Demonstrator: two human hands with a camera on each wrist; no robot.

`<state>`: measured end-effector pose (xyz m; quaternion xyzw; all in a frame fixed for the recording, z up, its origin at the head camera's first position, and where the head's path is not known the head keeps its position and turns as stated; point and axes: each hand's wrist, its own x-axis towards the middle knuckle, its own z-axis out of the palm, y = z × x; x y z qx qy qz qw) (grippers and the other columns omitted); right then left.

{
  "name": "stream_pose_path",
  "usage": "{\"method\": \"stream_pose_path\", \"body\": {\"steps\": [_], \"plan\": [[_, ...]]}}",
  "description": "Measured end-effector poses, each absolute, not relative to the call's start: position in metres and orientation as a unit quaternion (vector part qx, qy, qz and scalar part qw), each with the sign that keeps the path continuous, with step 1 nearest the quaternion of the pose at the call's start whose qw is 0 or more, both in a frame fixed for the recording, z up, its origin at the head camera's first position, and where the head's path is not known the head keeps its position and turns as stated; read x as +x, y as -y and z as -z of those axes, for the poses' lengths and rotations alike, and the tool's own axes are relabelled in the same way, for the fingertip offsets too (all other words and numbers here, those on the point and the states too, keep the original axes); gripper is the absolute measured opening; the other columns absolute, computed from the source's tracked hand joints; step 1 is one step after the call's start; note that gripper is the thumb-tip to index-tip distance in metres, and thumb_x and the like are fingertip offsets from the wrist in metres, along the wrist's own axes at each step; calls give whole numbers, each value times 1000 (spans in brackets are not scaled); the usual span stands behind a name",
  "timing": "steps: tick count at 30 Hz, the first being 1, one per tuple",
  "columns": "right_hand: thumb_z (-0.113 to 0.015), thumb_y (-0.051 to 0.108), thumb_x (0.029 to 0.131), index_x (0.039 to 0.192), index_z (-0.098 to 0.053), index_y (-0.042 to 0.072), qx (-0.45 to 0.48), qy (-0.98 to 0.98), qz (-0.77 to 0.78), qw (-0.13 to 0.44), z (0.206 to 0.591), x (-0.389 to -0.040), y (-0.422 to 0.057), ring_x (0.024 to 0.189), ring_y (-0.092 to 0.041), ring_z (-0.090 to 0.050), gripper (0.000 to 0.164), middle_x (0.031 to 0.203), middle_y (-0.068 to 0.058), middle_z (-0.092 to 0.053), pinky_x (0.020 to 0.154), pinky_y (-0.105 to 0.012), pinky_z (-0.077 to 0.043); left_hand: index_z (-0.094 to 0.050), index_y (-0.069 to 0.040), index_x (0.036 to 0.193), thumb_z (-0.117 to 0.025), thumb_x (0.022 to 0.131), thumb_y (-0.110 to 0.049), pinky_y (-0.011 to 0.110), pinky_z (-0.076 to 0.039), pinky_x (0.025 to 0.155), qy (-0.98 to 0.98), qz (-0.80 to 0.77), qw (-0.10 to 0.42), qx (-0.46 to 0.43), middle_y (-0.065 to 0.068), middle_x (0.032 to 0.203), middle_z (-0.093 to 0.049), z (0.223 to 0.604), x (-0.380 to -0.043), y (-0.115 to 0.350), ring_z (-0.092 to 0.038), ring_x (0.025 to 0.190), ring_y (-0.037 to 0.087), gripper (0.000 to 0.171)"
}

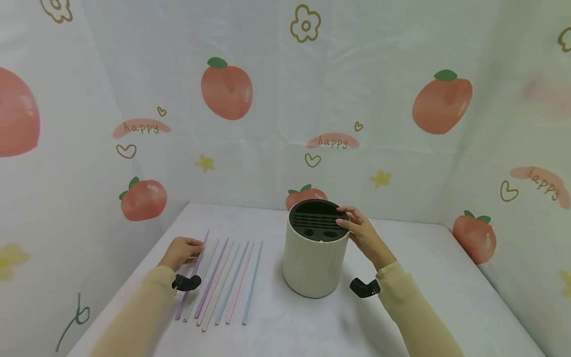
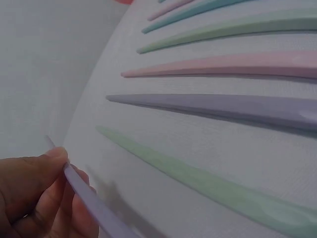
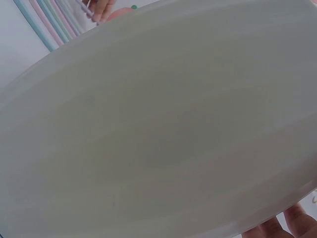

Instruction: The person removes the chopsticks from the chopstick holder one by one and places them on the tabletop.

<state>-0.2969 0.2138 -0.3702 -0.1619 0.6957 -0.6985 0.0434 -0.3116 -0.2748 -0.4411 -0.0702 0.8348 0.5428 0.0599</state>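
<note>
A white ribbed round holder (image 1: 312, 263) with a black slotted top (image 1: 317, 219) stands mid-table. My right hand (image 1: 346, 218) grips its rim on the right side, thumb and fingers on the black top edge. In the right wrist view the holder's wall (image 3: 158, 129) fills the frame, with fingertips (image 3: 277, 229) at the bottom. Several pastel sticks (image 1: 232, 282) lie in a row left of the holder. My left hand (image 1: 196, 246) pinches the leftmost lilac stick (image 1: 193, 272) near its far end. The left wrist view shows thumb and fingers (image 2: 54, 163) closed on that lilac stick (image 2: 86, 196).
A green stick (image 2: 198, 178), a purple one (image 2: 223, 106) and a pink one (image 2: 223, 67) lie beside the held stick. The white table (image 1: 428, 277) is enclosed by curtain walls with a peach print (image 1: 226, 89) at the back and both sides.
</note>
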Motion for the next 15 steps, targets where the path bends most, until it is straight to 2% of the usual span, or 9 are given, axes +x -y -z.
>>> {"method": "stream_pose_path", "body": {"steps": [7, 15], "plan": [[-55, 15, 99, 124, -49, 18, -168, -692, 701, 44, 371, -296, -214, 101, -7, -58, 26, 115, 5, -55, 90, -19, -47, -61, 17, 110, -64, 89, -1, 21, -54, 58, -844, -526, 52, -91, 0, 76, -65, 461, -312, 268, -58, 66, 8, 28], [-55, 15, 99, 122, -50, 20, -167, -690, 703, 44, 370, -296, -213, 102, -6, -58, 25, 115, 6, -55, 90, -19, -47, -67, 13, 96, -71, 80, 0, 20, -51, 53, -871, -482, 22, -89, -4, 64, -60, 462, -315, 267, -55, 56, 7, 21]]}}
